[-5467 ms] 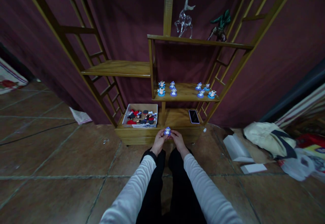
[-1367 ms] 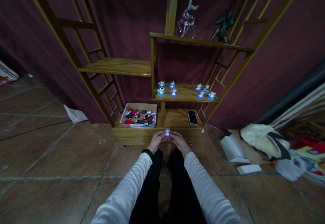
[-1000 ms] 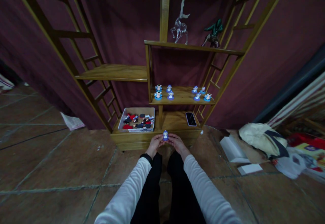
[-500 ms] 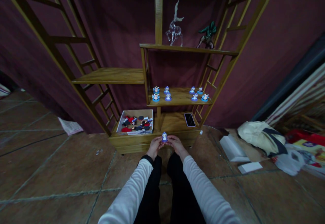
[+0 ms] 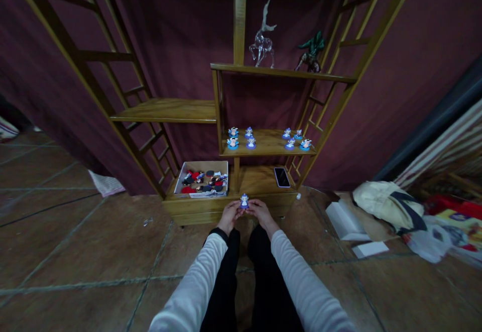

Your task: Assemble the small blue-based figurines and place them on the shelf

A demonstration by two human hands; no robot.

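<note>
A small purple and white figurine (image 5: 244, 201) stands upright between my two hands, in front of the low cabinet. My left hand (image 5: 230, 215) grips its base from the left, with a dark band at the wrist. From the right, my right hand (image 5: 260, 211) closes its fingers on the same base. Behind and above, similar figurines stand in two groups on the middle shelf (image 5: 269, 147): one group at its left end, with a purple figurine (image 5: 251, 143), the other at its right end, with a blue-based figurine (image 5: 305, 144).
On the low cabinet sit an open box (image 5: 179, 184) of red and black figurines and a phone (image 5: 282, 177). A clear deer statue (image 5: 262, 40) and a green figure (image 5: 312, 50) occupy the top shelf. White packaging (image 5: 346, 224) and a cloth bag (image 5: 386, 202) lie on the right floor.
The view has shifted slightly, so the shelves appear a little further right. My hands still hold the figurine in nearly the same place.
</note>
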